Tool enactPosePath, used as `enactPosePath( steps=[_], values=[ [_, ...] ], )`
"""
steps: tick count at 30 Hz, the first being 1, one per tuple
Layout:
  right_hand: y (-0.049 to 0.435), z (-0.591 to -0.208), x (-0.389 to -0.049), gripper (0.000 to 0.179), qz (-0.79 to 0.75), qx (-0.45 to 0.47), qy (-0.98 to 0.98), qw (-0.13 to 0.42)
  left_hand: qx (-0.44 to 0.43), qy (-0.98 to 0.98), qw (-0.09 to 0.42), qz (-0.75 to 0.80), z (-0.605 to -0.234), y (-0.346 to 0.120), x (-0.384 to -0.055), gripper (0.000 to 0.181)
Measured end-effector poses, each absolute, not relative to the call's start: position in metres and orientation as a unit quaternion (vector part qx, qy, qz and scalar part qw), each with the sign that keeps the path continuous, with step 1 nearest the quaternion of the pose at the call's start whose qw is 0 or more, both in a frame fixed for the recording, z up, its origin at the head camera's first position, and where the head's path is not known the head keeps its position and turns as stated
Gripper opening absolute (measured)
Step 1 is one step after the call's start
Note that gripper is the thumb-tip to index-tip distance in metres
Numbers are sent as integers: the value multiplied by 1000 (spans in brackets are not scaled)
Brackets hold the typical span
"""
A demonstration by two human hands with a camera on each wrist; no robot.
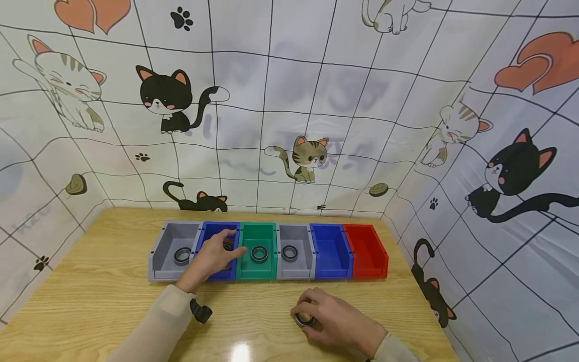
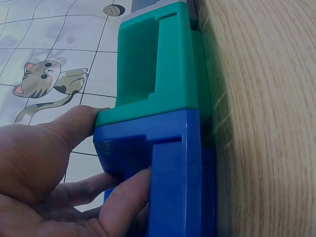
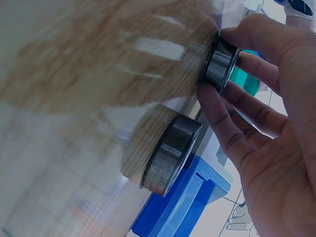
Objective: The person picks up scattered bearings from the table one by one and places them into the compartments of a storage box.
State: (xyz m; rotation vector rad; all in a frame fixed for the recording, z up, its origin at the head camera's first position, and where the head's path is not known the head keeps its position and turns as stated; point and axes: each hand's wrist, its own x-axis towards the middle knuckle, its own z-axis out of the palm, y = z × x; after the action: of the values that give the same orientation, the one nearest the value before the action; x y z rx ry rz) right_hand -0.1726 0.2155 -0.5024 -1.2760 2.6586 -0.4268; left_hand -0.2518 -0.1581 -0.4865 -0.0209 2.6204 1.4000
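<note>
My left hand (image 1: pixel 216 255) reaches over the second bin from the left, a blue bin (image 2: pixel 173 190). Its thumb lies by the wall shared with the green bin (image 2: pixel 190 74), while other fingers dip inside, spread apart. Between them shows part of a ring-shaped metal bearing (image 1: pixel 227 247), mostly hidden by the hand. Low over the wooden table, my right hand (image 1: pixel 336 319) pinches another bearing (image 3: pixel 220 64) by its rim, between thumb and fingertips. Beside it in the right wrist view, a further bearing (image 3: pixel 173 155) stands out on the tabletop; the hand hides it in the head view.
The bins form one row: a grey bin (image 1: pixel 156 274) at the left end, then blue, green, a second grey bin (image 1: pixel 296 274), a second blue bin (image 1: pixel 332 246) and a red bin (image 1: pixel 367 249). Bearings lie in both grey bins and the green one. A cat-print curtain (image 1: pixel 289 100) hangs behind.
</note>
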Motion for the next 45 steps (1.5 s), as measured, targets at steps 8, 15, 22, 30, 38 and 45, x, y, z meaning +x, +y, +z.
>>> enactPosePath(
  steps=[8, 15, 22, 30, 38, 45],
  values=[
    [219, -501, -176, 41, -146, -437, 887, 30, -4, 878, 85, 472, -486, -157, -251, 80],
    [224, -492, -182, 43, -151, -399, 903, 44, -3, 869, 87, 486, -484, -158, -249, 81],
    [230, -483, -191, 44, -149, -377, 914, 16, -3, 869, 87, 488, -487, -159, -248, 80],
    [241, -473, -208, 44, -140, -360, 922, -17, 1, 875, 83, 477, -486, -158, -248, 80],
    [255, -471, -223, 43, -135, -354, 923, -65, 5, 878, 78, 472, -487, -155, -248, 79],
    [260, -464, -236, 42, -136, -338, 928, -71, 2, 884, 77, 461, -485, -154, -250, 78]
  ],
)
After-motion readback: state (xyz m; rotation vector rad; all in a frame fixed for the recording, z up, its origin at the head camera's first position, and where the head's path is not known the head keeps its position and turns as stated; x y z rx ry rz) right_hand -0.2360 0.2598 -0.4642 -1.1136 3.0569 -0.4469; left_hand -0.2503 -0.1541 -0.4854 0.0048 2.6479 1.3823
